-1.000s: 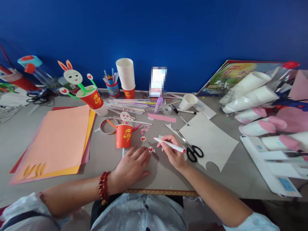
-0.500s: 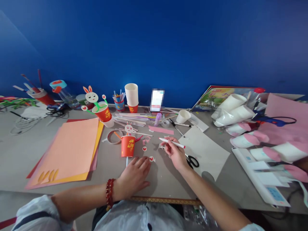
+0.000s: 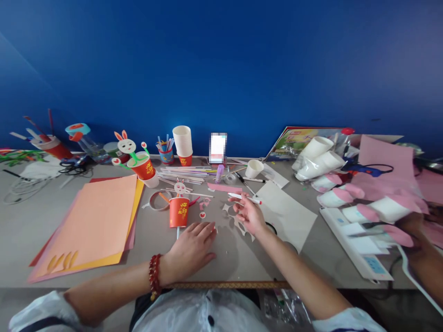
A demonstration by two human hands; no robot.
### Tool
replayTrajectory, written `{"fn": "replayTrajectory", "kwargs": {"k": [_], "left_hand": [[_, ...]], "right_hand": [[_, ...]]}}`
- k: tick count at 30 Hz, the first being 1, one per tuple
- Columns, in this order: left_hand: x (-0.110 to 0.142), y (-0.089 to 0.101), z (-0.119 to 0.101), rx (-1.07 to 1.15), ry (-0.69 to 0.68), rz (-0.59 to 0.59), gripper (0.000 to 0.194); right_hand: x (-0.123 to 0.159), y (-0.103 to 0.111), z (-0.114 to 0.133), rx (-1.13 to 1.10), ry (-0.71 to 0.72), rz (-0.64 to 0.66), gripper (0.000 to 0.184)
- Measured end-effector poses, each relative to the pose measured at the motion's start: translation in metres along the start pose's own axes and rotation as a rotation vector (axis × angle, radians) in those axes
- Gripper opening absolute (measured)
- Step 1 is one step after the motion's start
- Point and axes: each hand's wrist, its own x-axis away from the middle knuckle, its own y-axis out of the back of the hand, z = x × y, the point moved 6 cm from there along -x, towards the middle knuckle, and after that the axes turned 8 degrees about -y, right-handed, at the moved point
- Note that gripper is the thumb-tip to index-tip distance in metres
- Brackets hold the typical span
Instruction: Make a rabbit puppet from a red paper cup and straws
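My left hand (image 3: 192, 244) lies palm down on the desk with fingers stretched out, just right of a red paper cup (image 3: 178, 213). A small rabbit face (image 3: 180, 187) rises behind the cup's rim, and a pale stick (image 3: 178, 233) sticks out below it. Under my left fingertips a small paper piece is mostly hidden. A white disc with a red heart (image 3: 202, 215) rests beyond that hand. My right hand (image 3: 251, 216) pinches a white marker (image 3: 244, 198) with a red end, above a cut paper scrap (image 3: 238, 221). Black scissors (image 3: 272, 227) are partly hidden behind my right wrist.
Coloured paper sheets (image 3: 97, 216) lie left; a white sheet (image 3: 290, 214) lies right. A finished rabbit cup (image 3: 140, 167), tape roll (image 3: 159, 201), glue stick (image 3: 219, 174) and straws (image 3: 188, 171) stand or lie farther back. A power strip (image 3: 353, 244) and pink-white rolls (image 3: 360, 213) crowd the right.
The view has turned slightly right. My left hand has slid right over the small heart disc at its fingertips. My right hand, still holding the marker, has shifted right, uncovering more of the scrap.
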Motion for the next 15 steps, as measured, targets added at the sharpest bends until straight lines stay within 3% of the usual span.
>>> {"fn": "replayTrajectory", "kwargs": {"k": [4,8,11,15], "left_hand": [[-0.033,0.014,0.005,-0.044,-0.022,-0.069,0.049],[-0.063,0.002,0.006,-0.095,-0.092,-0.034,0.052],[-0.070,-0.004,0.005,-0.066,-0.135,-0.002,0.048],[-0.055,0.017,0.020,0.057,-0.084,-0.171,0.032]], "right_hand": [[0.001,0.005,0.012,0.018,0.066,-0.062,0.035],[0.008,0.014,0.030,0.069,0.238,-0.160,0.029],[0.021,0.025,0.040,0.327,0.376,-0.218,0.024],[0.043,0.035,0.042,0.733,0.494,-0.204,0.024]]}}
